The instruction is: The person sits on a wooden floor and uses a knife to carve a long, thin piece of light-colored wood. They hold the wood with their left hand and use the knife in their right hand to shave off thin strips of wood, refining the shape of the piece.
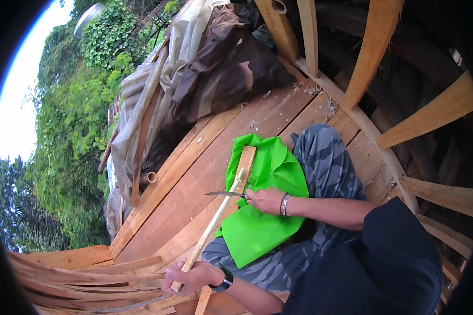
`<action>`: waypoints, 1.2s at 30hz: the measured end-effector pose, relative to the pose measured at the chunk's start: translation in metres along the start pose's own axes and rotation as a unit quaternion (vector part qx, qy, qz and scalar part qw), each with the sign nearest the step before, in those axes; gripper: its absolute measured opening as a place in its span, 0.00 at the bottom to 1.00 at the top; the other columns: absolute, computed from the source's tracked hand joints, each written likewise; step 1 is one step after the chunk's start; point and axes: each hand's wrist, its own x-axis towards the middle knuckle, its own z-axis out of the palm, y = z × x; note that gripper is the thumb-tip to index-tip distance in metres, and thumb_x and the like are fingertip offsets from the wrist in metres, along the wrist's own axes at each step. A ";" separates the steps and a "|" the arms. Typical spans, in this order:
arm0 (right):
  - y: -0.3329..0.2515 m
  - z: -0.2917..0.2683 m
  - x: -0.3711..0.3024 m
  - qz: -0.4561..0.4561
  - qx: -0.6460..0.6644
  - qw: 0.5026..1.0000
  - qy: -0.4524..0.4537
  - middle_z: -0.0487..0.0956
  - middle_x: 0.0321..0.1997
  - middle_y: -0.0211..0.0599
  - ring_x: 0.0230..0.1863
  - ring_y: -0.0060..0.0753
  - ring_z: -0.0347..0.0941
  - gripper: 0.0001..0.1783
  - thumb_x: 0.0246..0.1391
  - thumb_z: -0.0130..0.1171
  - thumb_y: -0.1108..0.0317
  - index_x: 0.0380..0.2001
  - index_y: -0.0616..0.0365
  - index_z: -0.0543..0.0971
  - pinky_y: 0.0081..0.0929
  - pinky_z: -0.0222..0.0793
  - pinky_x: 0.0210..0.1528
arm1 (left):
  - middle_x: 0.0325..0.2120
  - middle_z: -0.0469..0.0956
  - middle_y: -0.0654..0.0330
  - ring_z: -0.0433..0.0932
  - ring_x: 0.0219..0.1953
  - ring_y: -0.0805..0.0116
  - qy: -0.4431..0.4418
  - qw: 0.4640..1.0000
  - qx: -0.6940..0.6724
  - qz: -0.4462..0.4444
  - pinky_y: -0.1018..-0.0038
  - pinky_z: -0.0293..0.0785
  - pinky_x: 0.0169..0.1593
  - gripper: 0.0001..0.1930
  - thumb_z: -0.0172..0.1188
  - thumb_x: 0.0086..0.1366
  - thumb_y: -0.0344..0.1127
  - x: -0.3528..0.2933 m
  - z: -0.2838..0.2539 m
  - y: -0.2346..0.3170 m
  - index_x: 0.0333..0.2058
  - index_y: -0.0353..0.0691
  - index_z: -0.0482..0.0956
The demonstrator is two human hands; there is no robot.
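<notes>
My left hand (191, 275), with a dark band at its wrist, is closed around the lower end of a long, pale wooden stick (207, 231). The stick slants up and right to a tip that lies against a narrow wooden board (248, 157). A knife (218, 193) is in my right hand (266, 201), which wears a bracelet. The curved blade points left and crosses the stick near its upper end. Bright green cloth (263, 231) drapes over my lap under the board and my right hand.
Wood shavings (328, 103) litter the plank floor (194, 163). Curved wooden ribs (373, 50) rise at the right. Dark and pale tarpaulins (231, 68) cover a heap at the far side. Long strips of wood (89, 278) lie at the lower left, with trees (63, 142) beyond.
</notes>
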 end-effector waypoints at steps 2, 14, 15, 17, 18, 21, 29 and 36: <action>0.055 0.032 0.015 0.095 0.018 0.995 0.010 0.77 0.20 0.49 0.23 0.55 0.76 0.15 0.64 0.43 0.56 0.39 0.59 0.62 0.51 0.71 0.25 | 0.10 0.64 0.63 0.64 0.13 0.76 -0.015 1.000 -0.014 -0.007 0.80 0.61 0.22 0.12 0.59 0.58 0.33 -0.005 0.001 -0.002 0.23 0.41 0.63; -0.017 0.003 0.003 0.006 0.040 0.999 -0.009 0.78 0.22 0.48 0.24 0.54 0.76 0.15 0.64 0.42 0.55 0.40 0.57 0.64 0.50 0.71 0.27 | 0.11 0.64 0.63 0.65 0.15 0.73 -0.009 1.000 -0.022 0.010 0.78 0.62 0.22 0.14 0.61 0.56 0.32 0.004 -0.005 -0.005 0.20 0.41 0.63; -0.031 -0.013 -0.002 -0.035 0.010 0.999 -0.023 0.78 0.23 0.48 0.24 0.54 0.76 0.16 0.64 0.42 0.55 0.39 0.58 0.64 0.50 0.71 0.26 | 0.11 0.65 0.63 0.65 0.15 0.73 -0.005 1.000 -0.022 0.005 0.78 0.62 0.22 0.14 0.61 0.56 0.32 0.004 -0.003 -0.004 0.21 0.41 0.63; -0.005 -0.002 0.009 -0.012 0.011 1.000 0.010 0.78 0.22 0.48 0.22 0.55 0.76 0.17 0.64 0.42 0.54 0.39 0.59 0.64 0.50 0.71 0.26 | 0.10 0.64 0.63 0.64 0.14 0.74 -0.006 1.000 -0.015 0.000 0.79 0.61 0.22 0.13 0.60 0.57 0.32 0.002 0.002 0.001 0.21 0.41 0.62; 0.016 0.011 0.012 0.007 0.013 0.999 0.031 0.78 0.21 0.48 0.22 0.55 0.76 0.17 0.64 0.42 0.54 0.39 0.59 0.64 0.50 0.71 0.26 | 0.09 0.63 0.64 0.64 0.14 0.76 -0.018 1.000 -0.014 -0.005 0.80 0.60 0.22 0.13 0.58 0.58 0.32 -0.002 0.007 0.006 0.22 0.41 0.61; 0.012 0.018 0.015 0.060 0.022 0.998 0.022 0.78 0.21 0.48 0.24 0.54 0.77 0.16 0.64 0.42 0.54 0.39 0.57 0.64 0.50 0.71 0.27 | 0.08 0.63 0.64 0.63 0.13 0.77 -0.035 0.999 -0.015 0.022 0.81 0.58 0.22 0.13 0.57 0.59 0.33 -0.003 0.008 0.003 0.23 0.41 0.61; 0.019 0.021 0.017 0.046 -0.002 0.998 0.029 0.79 0.22 0.45 0.25 0.52 0.77 0.13 0.64 0.42 0.58 0.40 0.58 0.65 0.48 0.73 0.28 | 0.09 0.62 0.65 0.62 0.12 0.77 -0.041 0.998 -0.018 0.036 0.82 0.57 0.20 0.13 0.58 0.59 0.31 -0.008 0.013 0.009 0.23 0.41 0.60; 0.034 0.019 0.019 0.070 0.013 0.997 0.037 0.78 0.21 0.50 0.24 0.54 0.77 0.16 0.63 0.43 0.56 0.37 0.61 0.64 0.49 0.71 0.27 | 0.09 0.62 0.65 0.62 0.12 0.77 -0.047 0.998 -0.025 0.028 0.82 0.57 0.20 0.13 0.57 0.59 0.30 -0.013 0.013 0.012 0.24 0.41 0.60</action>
